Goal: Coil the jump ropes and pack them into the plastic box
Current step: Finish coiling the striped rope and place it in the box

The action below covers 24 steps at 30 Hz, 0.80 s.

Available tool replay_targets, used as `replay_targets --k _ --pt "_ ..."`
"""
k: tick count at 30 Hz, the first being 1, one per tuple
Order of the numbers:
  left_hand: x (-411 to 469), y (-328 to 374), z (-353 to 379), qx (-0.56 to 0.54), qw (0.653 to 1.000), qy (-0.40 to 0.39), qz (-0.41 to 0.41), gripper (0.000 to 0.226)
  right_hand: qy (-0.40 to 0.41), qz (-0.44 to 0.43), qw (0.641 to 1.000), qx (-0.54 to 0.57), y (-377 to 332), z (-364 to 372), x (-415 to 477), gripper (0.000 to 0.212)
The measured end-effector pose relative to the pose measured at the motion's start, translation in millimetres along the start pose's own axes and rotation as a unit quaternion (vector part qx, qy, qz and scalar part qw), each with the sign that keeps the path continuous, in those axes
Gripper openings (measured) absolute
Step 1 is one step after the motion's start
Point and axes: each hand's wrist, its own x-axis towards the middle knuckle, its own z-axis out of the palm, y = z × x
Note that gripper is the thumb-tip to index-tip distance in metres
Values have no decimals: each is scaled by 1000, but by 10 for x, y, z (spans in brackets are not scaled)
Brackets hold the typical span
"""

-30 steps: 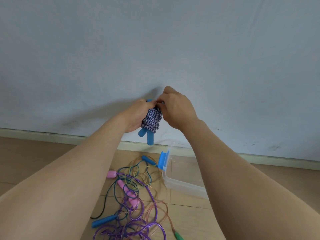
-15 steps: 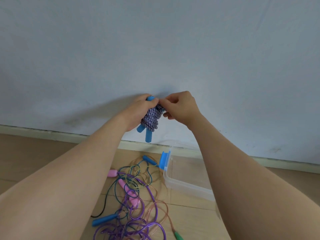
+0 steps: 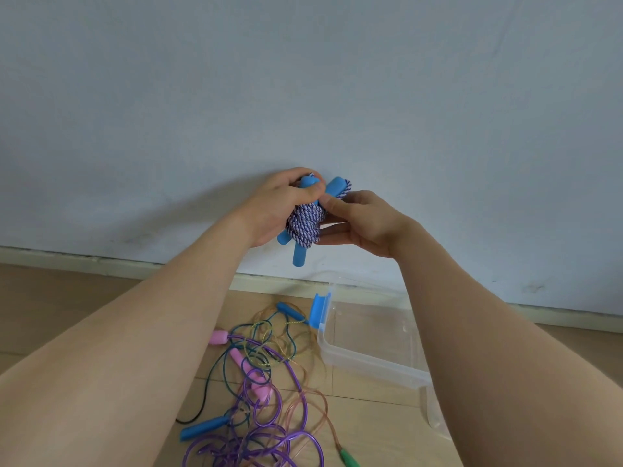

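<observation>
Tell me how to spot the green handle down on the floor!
Find the clear plastic box on the wooden floor by the wall; a tangle of jump ropes lies left of it. At the tangle's edge nearest the person, a see-through brownish rope ends in the green handle. It is the only green one; its neighbours are blue handles and pink handles.

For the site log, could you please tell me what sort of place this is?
Probably an indoor room, seen at floor level: wood-plank floor, pale skirting board beneath a plain bluish wall, tangled jump ropes loose on the boards.
</observation>
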Motion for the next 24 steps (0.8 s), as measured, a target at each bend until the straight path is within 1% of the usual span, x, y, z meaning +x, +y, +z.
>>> replay_targets --k 2,4,6,8,9,11,12,13,14,15,16,17,19,20,22,24 --pt "0 -16 17 26 1000 6 -3 10 19 -10 999 -35 6 -34 -24 39" --pt "-11 -46 31 85 996 15 -11 14 49 -18 995 -81 26 -67 -34 35" --pt "-8 -106 33 143 989 12 -30 21 86 -16 986 -143 78 -119 -31 32" --pt "-8 -177 64 182 982 9 -56 24 112 -3 969 -220 115 -170 -15 32" --pt "-2 -209 92 201 977 9 -67 24 115 12 960 -255 125 -178 -9 32" --pt "19 -258 142 234 969 12 -80 23 90 59 949 -296 141 -173 1 32" --pt "28 -270 162 239 967 10 -87 22 68 82 943 -317 147 -159 4 36" --pt "36 -279 176 240 966 6 -96 23 46 94 933 -343 150 -133 -1 45" --pt "40 -279 186 245 964 0 -103 25 34 101 923 -370 166 -116 2 61" --pt "38 -270 198 258 960 -6 -107 29 38 105 912 -394 185 -115 21 77" --pt "33 -257 208 270 957 -13 -109 33 50 107 898 -424 183 -112 27 87" --pt "25 -246 227 272 955 -23 -112 36 63 109 877 -463 165 -110 19 88" --pt "7 -230 261 286 948 -60 -127 37 73 120 833 -536 144 -112 -10 80" --pt "-4 -232 278 307 937 -85 -144 39 62 138 818 -555 163 -116 -34 77" --pt "-12 -267 294 349 907 -125 -202 46 31 184 805 -563 309 -132 -83 70" --pt "-3 -347 287 385 877 -145 -247 49 18 222 801 -556 587 -176 -149 62"
